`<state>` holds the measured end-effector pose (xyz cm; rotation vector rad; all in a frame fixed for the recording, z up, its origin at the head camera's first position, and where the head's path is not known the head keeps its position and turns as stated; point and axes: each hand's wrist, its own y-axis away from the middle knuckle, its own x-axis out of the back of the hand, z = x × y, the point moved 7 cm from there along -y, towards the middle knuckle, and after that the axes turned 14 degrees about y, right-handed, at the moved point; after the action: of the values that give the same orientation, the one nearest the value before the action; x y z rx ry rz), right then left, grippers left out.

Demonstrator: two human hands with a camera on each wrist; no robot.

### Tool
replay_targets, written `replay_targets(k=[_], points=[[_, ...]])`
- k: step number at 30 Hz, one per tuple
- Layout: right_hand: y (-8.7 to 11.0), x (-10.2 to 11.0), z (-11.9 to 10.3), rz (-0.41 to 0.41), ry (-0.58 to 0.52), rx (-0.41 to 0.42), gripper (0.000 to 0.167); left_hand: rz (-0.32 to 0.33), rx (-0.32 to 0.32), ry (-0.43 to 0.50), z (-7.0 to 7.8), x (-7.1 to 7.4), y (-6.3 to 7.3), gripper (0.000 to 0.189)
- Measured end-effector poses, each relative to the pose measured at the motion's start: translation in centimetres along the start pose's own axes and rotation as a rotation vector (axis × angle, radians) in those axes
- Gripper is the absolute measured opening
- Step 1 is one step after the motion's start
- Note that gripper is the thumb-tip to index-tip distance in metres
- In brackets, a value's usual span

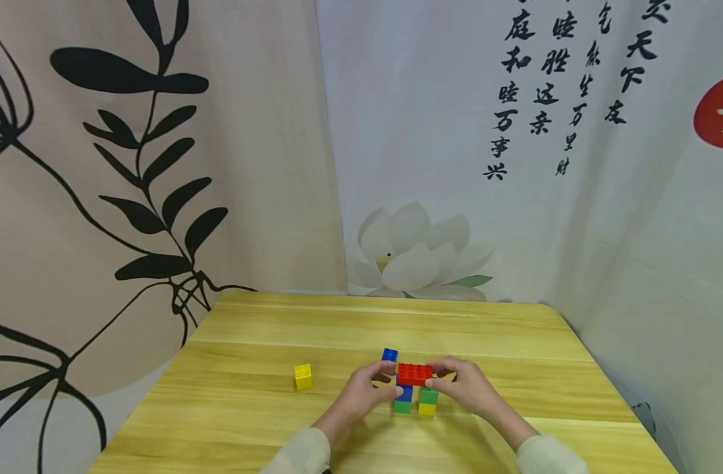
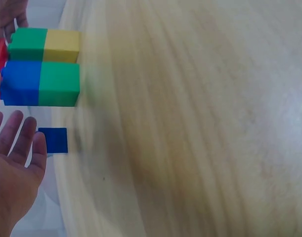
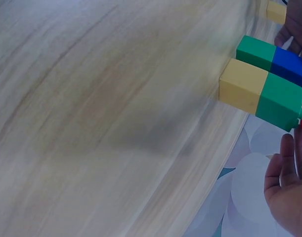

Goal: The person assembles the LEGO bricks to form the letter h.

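Note:
A red toy building brick (image 1: 415, 374) lies level across the tops of two small brick stacks, right at their studs. The left stack has a blue brick (image 1: 405, 394) over a green brick (image 1: 402, 407). In the right one, a green brick (image 3: 280, 101) sits on a yellow brick (image 3: 243, 86). My left hand (image 1: 363, 390) is at the red brick's left end, thumb in front and index finger behind. At the other end my right hand (image 1: 469, 387) pinches the same brick between thumb and index finger. The remaining fingers of both hands are spread in the wrist views.
Behind the left hand stands a separate blue brick (image 1: 389, 355). Another yellow brick (image 1: 303, 377) is farther left on the wooden table (image 1: 231, 401). A printed curtain (image 1: 267, 164) hangs beyond the table's back edge.

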<state>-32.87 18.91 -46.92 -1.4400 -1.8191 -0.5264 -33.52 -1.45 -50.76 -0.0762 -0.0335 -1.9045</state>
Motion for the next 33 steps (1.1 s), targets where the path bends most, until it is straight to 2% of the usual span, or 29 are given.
replay_targets(k=[8, 17, 25, 33], points=[[0.0, -0.5, 0.1, -0.005, 0.009, 0.01, 0.037, -0.012, -0.071, -0.017, 1.3, 0.1, -0.1, 0.043], [0.0, -0.8, 0.3, -0.021, 0.006, 0.019, 0.037, -0.021, -0.075, -0.018, 1.2, -0.1, -0.2, 0.036], [0.0, -0.7, 0.3, -0.019, -0.005, 0.011, 0.037, -0.027, -0.11, -0.046, 1.3, -0.2, -0.4, 0.029], [0.2, -0.8, 0.3, -0.021, -0.004, 0.017, 0.038, -0.037, -0.111, -0.059, 1.2, -0.2, -0.3, 0.031]])
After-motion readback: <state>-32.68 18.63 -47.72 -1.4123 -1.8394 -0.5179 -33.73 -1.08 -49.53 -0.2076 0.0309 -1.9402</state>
